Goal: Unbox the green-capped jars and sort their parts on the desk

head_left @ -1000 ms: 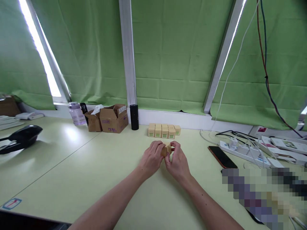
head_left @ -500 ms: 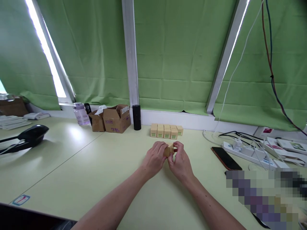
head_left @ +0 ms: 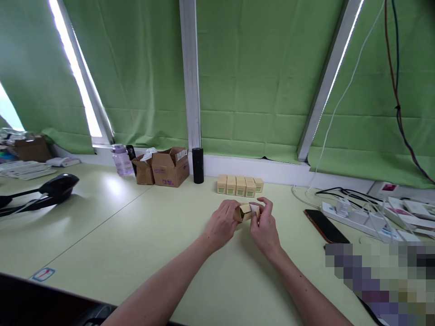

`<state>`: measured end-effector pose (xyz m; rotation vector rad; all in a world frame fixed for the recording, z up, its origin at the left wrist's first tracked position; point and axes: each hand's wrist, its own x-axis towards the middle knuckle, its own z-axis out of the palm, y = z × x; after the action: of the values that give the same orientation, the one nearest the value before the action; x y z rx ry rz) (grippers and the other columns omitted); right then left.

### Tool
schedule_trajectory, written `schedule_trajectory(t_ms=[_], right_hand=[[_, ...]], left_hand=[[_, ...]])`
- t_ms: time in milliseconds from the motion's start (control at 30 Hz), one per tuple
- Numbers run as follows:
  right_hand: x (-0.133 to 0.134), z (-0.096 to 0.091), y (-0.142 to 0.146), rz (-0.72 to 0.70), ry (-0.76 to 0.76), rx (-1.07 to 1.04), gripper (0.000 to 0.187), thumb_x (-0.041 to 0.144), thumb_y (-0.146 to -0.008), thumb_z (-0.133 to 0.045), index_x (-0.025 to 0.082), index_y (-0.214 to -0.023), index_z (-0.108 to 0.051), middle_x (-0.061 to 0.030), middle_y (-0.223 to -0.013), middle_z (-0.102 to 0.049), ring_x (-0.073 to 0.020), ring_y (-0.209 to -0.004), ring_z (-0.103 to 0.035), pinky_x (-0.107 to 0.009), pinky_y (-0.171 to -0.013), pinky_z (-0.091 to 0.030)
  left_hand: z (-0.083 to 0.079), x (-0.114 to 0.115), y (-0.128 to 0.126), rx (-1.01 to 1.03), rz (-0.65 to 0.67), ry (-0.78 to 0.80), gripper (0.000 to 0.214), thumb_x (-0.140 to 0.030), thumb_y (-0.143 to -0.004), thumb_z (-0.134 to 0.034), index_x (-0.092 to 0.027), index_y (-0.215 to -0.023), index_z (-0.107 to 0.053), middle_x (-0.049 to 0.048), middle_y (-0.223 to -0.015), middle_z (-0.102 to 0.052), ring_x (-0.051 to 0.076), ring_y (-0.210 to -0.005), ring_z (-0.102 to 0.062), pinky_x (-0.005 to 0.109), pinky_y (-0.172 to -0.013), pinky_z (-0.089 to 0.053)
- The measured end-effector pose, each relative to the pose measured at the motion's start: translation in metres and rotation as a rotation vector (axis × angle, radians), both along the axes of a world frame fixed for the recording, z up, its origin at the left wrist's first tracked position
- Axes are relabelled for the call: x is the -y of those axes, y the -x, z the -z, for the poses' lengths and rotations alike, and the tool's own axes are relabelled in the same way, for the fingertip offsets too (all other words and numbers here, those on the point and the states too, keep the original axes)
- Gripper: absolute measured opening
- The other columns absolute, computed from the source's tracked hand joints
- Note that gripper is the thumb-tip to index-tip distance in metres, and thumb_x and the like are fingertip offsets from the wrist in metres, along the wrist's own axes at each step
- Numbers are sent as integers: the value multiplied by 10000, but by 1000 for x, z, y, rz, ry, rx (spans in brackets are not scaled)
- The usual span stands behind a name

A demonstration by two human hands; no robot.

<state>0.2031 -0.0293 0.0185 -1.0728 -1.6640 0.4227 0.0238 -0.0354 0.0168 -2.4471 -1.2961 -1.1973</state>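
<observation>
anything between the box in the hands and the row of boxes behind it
Nothing visible. The left hand and right hand hold the box; only bare desk lies between it and the row of boxes. The phone lies off to the right, the black cylinder left of the row.

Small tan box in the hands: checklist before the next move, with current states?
1. Grip: left hand holds small tan cardboard box: ok.
2. Right hand at the box's open end: ok.
3. End flap shut: not ok, it stands open.
4. Anything inside the box: cannot tell.
5. Row of five tan green-labelled boxes apart from both hands: ok.
6. Black flat phone apart from both hands: ok.
</observation>
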Motion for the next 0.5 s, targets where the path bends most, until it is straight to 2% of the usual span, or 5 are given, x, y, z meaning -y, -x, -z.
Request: schedule_trajectory(t_ms=[67, 133, 300, 400, 500], right_hand=[[0, -1, 0, -10, -5, -60, 425, 315, -979, -482, 237, -1375, -348, -145, -1243, -697, -226, -796, -714, -349, -633, -566], [0, -3, 0, 7, -59, -92, 423, 347, -984, -518, 248, -1365, -364, -147, -1281, -676, -245, -934, -710, -374, -704, -593], [3, -9, 0, 81, -366, -97, 375, 260, -975, -543, 238, -1339, -457, -163, -1312, -618, -291, -1174, -627, -512, -925, -589], [7, -9, 0, 34, -574, -13, 337, 167, -955, -522, 243, -1283, -525, -155, -1207, -647, -311, -1169, -639, -562, -950, -578], [12, -7, 2, -100, -669, 137, 340, 103, -934, -489, 259, -1219, -590, -130, -1133, -683, -290, -1085, -686, -534, -911, -602]], left_hand=[[1, -1, 0, 36, -10, 6, 532, -71, -857, -640, -239, -1326, -453, 113, -1271, -630, 292, -1202, -595, 472, -934, -590], [3, -2, 0, 75, -24, 5, 523, -102, -872, -654, -237, -1336, -452, 125, -1276, -626, 299, -1205, -599, 478, -929, -589], [7, -4, 1, 142, -48, 17, 562, -139, -885, -678, -241, -1379, -430, 132, -1284, -616, 306, -1206, -611, 480, -927, -587], [8, -5, 0, 161, -53, 20, 509, -134, -893, -662, -251, -1342, -453, 113, -1254, -621, 286, -1162, -622, 456, -895, -596], [8, -7, 0, 146, -41, 4, 455, -92, -899, -615, -262, -1301, -485, 88, -1238, -631, 264, -1162, -610, 451, -918, -593]])
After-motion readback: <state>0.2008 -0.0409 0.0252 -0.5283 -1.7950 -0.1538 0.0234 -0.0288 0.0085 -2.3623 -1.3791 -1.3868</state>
